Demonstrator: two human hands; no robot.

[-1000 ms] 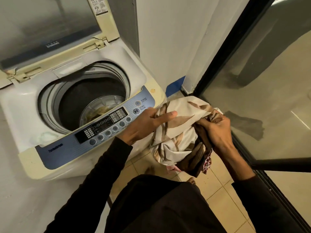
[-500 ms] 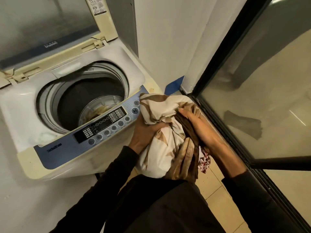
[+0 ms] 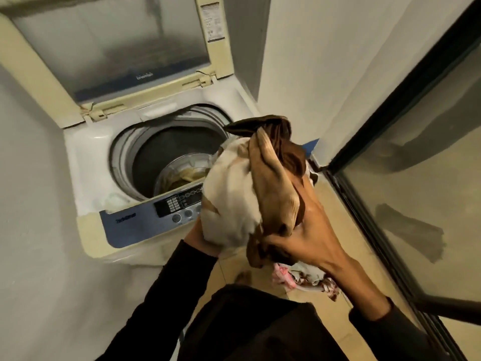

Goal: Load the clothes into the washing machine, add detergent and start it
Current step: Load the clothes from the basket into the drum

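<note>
Head view: a top-loading washing machine (image 3: pixel 125 225) stands against the wall with its lid (image 3: pixel 109 48) raised upright at the rear edge. The drum (image 3: pixel 166 152) is open, and some pale cloth (image 3: pixel 190 174) lies at its bottom. A bundle of clothes (image 3: pixel 234 204), cream and brown, is held above the front right corner of the machine, over the control panel (image 3: pixel 156 214) and partly over the drum rim. The left hand (image 3: pixel 197 238) supports the bundle from below; its fingers are hidden by the fabric, so their state cannot be told. The right hand (image 3: pixel 309 238) grips the brown fabric from the right, fingers curled into the cloth. More patterned cloth (image 3: pixel 307 280) hangs beneath the right wrist, above the tiled floor (image 3: pixel 335 204).
</note>
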